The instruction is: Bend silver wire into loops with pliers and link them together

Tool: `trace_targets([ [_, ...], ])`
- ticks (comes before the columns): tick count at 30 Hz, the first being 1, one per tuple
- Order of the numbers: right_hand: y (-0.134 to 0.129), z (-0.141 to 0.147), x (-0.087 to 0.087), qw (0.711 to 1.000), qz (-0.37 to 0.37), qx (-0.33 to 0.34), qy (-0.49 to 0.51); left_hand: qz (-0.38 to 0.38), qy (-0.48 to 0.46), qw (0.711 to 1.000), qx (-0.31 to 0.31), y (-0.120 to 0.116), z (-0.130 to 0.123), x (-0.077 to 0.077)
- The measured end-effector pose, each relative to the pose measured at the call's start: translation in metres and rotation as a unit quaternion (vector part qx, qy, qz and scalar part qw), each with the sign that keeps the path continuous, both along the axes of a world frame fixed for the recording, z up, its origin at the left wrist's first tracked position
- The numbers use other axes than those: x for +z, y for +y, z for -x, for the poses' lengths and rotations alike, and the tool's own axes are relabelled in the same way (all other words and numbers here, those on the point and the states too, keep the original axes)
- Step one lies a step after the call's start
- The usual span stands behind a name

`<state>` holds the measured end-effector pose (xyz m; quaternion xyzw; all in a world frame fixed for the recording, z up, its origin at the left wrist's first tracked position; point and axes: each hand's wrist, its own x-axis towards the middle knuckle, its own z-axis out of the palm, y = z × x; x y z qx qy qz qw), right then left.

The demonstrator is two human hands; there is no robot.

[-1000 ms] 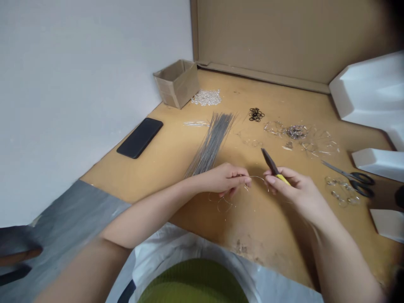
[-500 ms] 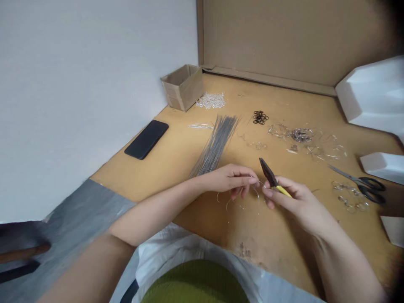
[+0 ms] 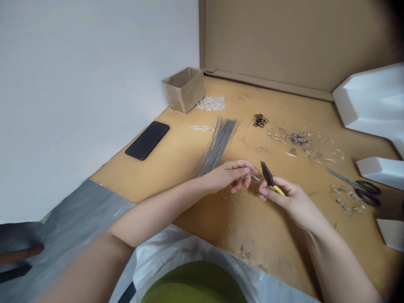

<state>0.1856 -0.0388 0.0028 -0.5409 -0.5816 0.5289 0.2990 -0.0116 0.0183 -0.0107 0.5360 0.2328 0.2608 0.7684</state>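
My left hand (image 3: 237, 174) pinches a thin, curved silver wire (image 3: 255, 177) that runs across to my right fingertips. A fine loop of wire also dangles below the left fingers. My right hand (image 3: 282, 191) is closed round needle-nose pliers (image 3: 268, 174) with yellow handles, jaws pointing up and away; its thumb and index finger also seem to hold the wire's other end. Behind my left hand lies a bundle of straight grey wires (image 3: 217, 145). Most of the pliers' handles are hidden in my palm.
A phone (image 3: 147, 140) lies left; a cardboard box (image 3: 184, 90) stands behind, beside clear beads (image 3: 212, 102). Black rings (image 3: 260, 120) and tangled wire pieces (image 3: 299, 139) lie beyond my hands. Scissors (image 3: 360, 185) and a wire-and-bead strand (image 3: 347, 201) are at right, near white trays (image 3: 372, 101).
My left hand has shifted slightly left and up, its fingers more curved. The wire between my hands shows a longer stretch. My right hand with the pliers has moved a little left.
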Motion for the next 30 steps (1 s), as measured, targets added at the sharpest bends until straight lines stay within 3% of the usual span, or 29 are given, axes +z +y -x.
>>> trace_targets([
  [10,0.0010,-0.0014,-0.0028,1.000,-0.011,-0.023,0.012,0.038,-0.003,0.999,-0.007,0.0018,0.0000,-0.0024],
  [22,0.0026,-0.0019,-0.0054,0.999,0.000,-0.035,0.009,0.005,0.049,0.999,-0.004,0.0010,0.0003,0.0052],
  [30,0.0022,-0.0004,-0.0021,1.000,0.002,-0.027,-0.007,-0.002,0.048,0.999,0.003,0.0038,0.0022,0.0004],
])
